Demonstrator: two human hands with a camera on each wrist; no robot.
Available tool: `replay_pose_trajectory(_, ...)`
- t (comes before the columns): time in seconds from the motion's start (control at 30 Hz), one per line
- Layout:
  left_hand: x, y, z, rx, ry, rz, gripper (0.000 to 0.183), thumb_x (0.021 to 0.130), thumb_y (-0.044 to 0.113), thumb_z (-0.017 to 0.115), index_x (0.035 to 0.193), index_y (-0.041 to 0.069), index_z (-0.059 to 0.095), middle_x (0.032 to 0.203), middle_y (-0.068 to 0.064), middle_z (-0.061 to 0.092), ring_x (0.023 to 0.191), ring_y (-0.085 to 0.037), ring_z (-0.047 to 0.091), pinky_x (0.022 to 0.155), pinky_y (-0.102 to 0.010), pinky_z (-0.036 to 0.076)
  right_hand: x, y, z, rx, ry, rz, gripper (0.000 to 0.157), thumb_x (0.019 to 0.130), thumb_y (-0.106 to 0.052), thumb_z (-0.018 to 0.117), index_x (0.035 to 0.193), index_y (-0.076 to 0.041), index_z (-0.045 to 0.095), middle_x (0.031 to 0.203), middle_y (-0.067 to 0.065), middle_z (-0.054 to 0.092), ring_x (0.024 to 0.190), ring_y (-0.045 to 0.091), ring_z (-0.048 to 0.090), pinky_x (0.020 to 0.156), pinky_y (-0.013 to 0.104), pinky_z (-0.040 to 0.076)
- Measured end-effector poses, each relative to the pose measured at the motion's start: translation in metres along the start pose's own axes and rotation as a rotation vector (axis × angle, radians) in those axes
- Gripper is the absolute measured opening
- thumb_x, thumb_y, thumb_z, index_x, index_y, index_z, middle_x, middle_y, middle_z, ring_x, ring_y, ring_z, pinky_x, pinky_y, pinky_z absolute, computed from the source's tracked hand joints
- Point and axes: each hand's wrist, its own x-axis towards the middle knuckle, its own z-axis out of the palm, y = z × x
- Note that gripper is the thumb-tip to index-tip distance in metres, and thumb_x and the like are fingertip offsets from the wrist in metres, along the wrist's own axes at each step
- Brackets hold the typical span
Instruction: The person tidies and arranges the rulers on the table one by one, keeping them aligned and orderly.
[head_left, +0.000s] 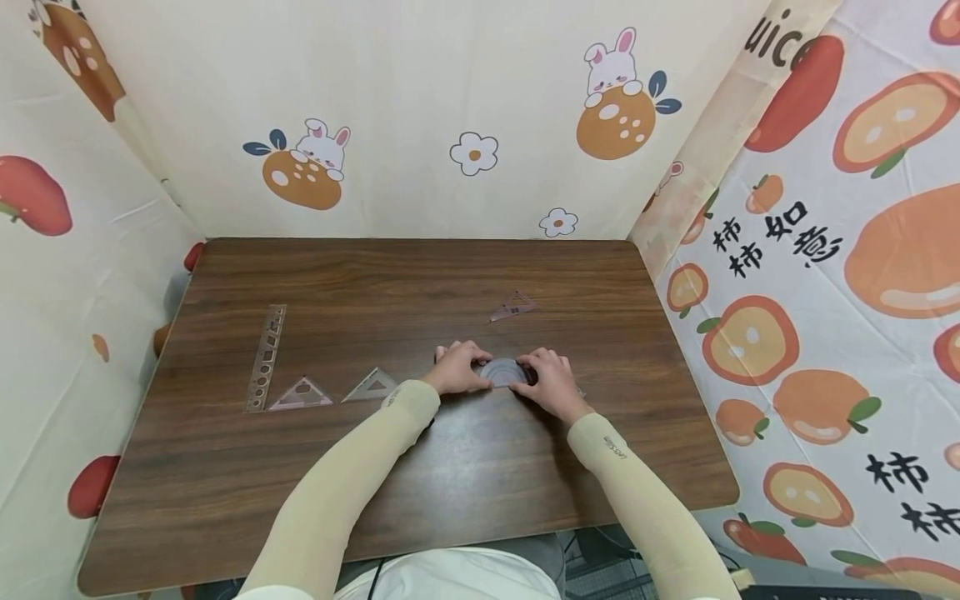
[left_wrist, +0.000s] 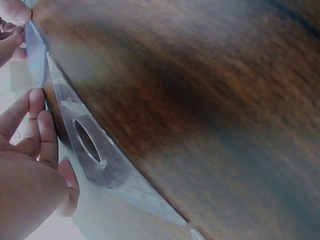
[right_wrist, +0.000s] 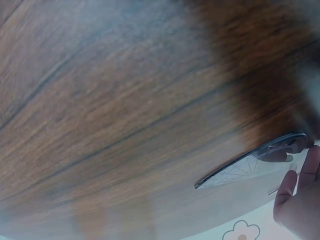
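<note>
A clear semicircular protractor [head_left: 504, 371] lies at the middle of the brown wooden table [head_left: 450, 500], between my two hands. My left hand [head_left: 456, 369] is at its left end. In the left wrist view its fingers [left_wrist: 42, 132] and thumb pinch the edge of a clear set square [left_wrist: 95, 155] with an oval hole, and the protractor [left_wrist: 35, 57] stands just beyond it. My right hand [head_left: 551, 379] holds the right end. In the right wrist view the protractor [right_wrist: 250, 167] tilts up off the wood, pinched by those fingers [right_wrist: 295, 195].
A long stencil ruler [head_left: 266, 358] and two clear set squares [head_left: 302, 393] [head_left: 371, 385] lie on the left part of the table. A small triangle [head_left: 513, 307] lies behind the hands. Printed cloth walls close in the back and both sides.
</note>
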Motion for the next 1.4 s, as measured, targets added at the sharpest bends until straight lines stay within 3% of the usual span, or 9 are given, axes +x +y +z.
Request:
replay_pose_trajectory(0.67,0.007,0.012,0.007,0.052,-0.018,-0.016,0.054,0.089,0.039,0.08,0.136,0.016,0.069,0.125,-0.002,0.066,0.108,-0.021,0.052,0.088,-0.04,0.022,-0.009,0.008,-0.002,0.005,0.019,0.026,0.052,0.09,-0.045,0.079,0.129,-0.012,0.071,0.119,0.006,0.065,0.108,0.024,0.057,0.098,0.047,0.038)
replay_pose_trajectory(1.0,0.007,0.021,0.006,0.051,0.002,0.025,0.055,0.088,0.036,0.081,0.137,0.013,0.068,0.124,-0.002,0.066,0.108,-0.021,0.051,0.089,-0.041,0.022,-0.015,0.025,-0.024,0.064,0.095,0.061,0.052,0.091,-0.043,0.078,0.13,-0.009,0.07,0.119,0.01,0.065,0.109,0.03,0.057,0.099,0.05,0.037)
replay_pose_trajectory(1.4,0.014,0.041,0.015,0.062,0.062,0.079,0.055,0.087,0.033,0.082,0.136,0.011,0.068,0.124,-0.004,0.065,0.11,-0.023,0.051,0.088,-0.042,0.022,-0.027,0.05,-0.047,0.089,0.08,0.118,0.053,0.093,-0.04,0.076,0.133,-0.007,0.068,0.122,0.013,0.064,0.115,0.034,0.056,0.102,0.054,0.035)
